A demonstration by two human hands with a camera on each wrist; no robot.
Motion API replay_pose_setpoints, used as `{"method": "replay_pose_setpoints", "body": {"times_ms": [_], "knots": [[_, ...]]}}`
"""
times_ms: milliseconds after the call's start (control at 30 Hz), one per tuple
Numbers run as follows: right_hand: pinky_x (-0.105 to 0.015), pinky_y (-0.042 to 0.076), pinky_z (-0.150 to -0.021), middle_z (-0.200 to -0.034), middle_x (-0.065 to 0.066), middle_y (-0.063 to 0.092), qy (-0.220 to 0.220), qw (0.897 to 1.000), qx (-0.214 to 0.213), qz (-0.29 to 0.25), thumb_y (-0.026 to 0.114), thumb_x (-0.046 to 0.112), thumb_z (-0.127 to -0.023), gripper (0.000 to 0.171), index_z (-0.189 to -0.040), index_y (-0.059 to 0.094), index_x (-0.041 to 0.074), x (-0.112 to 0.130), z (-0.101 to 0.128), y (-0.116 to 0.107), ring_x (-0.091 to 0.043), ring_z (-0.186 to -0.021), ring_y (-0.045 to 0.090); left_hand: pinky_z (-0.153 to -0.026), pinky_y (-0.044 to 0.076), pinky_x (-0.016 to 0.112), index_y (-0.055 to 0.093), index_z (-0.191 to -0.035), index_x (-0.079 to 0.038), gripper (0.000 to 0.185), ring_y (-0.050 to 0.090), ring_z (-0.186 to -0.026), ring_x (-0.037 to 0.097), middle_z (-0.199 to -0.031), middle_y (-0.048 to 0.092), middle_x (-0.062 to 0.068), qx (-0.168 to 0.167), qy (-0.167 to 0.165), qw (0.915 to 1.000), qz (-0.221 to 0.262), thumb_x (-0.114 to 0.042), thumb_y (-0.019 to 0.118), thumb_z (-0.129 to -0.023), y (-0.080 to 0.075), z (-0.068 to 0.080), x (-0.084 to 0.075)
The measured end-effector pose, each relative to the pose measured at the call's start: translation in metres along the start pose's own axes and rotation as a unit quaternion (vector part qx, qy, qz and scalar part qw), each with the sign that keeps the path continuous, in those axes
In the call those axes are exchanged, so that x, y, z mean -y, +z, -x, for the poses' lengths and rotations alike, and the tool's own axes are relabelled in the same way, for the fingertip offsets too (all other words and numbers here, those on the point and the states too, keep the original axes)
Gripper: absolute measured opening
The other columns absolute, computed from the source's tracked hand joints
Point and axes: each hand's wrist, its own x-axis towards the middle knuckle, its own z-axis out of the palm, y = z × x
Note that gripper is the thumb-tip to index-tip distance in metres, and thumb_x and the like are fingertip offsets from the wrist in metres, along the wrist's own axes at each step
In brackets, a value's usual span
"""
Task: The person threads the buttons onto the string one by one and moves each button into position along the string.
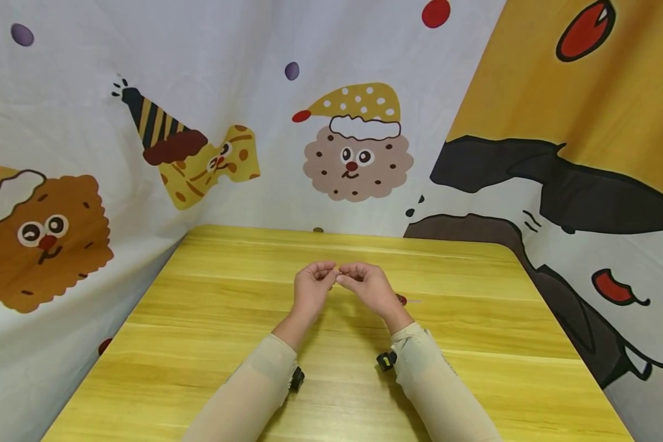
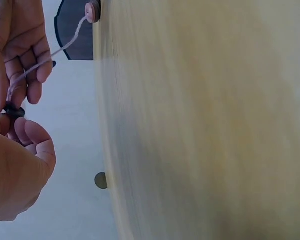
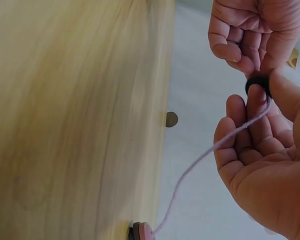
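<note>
My left hand (image 1: pixel 311 287) and right hand (image 1: pixel 369 287) meet over the table's far half, fingertip to fingertip. Between them they pinch a small black round piece (image 3: pixel 257 84), partly covered by the fingers; its exact kind I cannot tell. A thin pale purple string (image 3: pixel 192 162) leads from this piece across the right hand's fingers. It reaches down to a pink disc (image 3: pixel 146 232) with a dark disc (image 3: pixel 134 232) against it, both on the table. From the head, a reddish disc (image 1: pixel 401 299) shows beside the right wrist, with a short pale string end pointing right.
The wood-grain table (image 1: pixel 199 344) ends at a far edge just beyond the hands. A printed cloth (image 1: pixel 243 202) with cartoon biscuits hangs behind and around it. A black wrist strap piece (image 1: pixel 387 361) sits below the right sleeve, another (image 1: pixel 296 379) by the left.
</note>
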Motion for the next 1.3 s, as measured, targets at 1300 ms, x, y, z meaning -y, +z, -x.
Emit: {"method": "replay_pose_setpoints", "body": {"times_ms": [1300], "knots": [[-0.043, 0.058, -0.085, -0.094, 0.004, 0.077, -0.029, 0.973, -0.041, 0.223, 0.082, 0.023, -0.094, 0.016, -0.106, 0.076, 0.015, -0.014, 0.002, -0.011, -0.015, -0.089, 0.071, -0.070, 0.053, 0.027, 0.077, -0.115, -0.008, 0.019, 0.065, -0.083, 0.012, -0.099, 0.077, 0.008, 0.002, -0.015, 0.9997, 0.018, -0.012, 0.080, -0.096, -0.005, 0.000, 0.003]]}}
